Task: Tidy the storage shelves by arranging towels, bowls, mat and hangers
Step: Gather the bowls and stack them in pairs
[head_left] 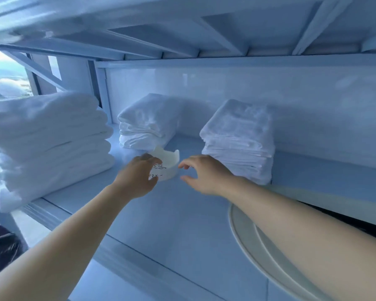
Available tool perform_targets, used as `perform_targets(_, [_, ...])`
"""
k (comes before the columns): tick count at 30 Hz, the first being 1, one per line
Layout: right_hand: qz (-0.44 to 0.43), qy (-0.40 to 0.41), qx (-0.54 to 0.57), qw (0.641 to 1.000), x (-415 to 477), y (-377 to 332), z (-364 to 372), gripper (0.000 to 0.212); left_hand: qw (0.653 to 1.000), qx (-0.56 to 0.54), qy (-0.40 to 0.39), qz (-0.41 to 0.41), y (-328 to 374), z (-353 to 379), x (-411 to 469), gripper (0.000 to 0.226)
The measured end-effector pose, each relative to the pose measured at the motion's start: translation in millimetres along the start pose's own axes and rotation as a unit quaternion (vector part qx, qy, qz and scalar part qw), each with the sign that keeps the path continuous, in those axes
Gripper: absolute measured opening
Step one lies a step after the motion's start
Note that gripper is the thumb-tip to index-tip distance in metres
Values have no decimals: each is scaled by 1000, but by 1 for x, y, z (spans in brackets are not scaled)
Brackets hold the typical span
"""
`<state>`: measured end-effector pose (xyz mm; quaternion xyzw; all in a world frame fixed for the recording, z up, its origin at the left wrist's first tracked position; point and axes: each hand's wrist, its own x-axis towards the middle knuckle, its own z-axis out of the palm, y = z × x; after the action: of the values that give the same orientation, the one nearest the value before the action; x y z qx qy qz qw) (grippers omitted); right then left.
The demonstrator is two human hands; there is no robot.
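Friend: What is the head camera seeing?

Me: It is looking at a pale white shelf board [182, 224]. A small round white bowl with a wavy rim and black scribbles [168, 165] is sitting on it. The bowl is near the middle, in front of the towels.

Friend: What are your hands doing?

Me: My left hand [137, 177] is holding the bowl by its left side. My fingers are curling over the top edge, and my thumb is pressing low on the wall. My right hand [204, 172] is hanging just beside the bowl's right side. Its fingers and thumb are spread apart in a loose curve, holding nothing. I cannot tell if a fingertip is touching the bowl.

Friend: Where are the towels lying?

Me: A tall pile of thick folded white towels [48, 144] is sitting at the left end of the shelf. A smaller pile of folded white towels [148, 124] is lying near the back wall, right behind the bowl. A neat stack of thin folded white cloths [239, 140] is standing to the right, near my right hand.

Friend: Anything else?

Me: Two flat round white rims [245, 240] are peeking out under my right arm, at the shelf's front. Something dark and blurry [0, 246] is showing low on the left.
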<state>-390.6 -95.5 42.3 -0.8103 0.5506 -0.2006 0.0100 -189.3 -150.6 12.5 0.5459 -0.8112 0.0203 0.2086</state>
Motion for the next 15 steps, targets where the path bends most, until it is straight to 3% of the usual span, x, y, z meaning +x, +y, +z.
perform_targets(8, [18, -14, -33, 999, 43, -4, 46, 46, 1000, 13, -20, 7, -14, 27, 14, 38])
perform_targets(15, [-13, -25, -48, 998, 39, -7, 51, 29, 997, -12, 25, 71, -21, 24, -6, 31])
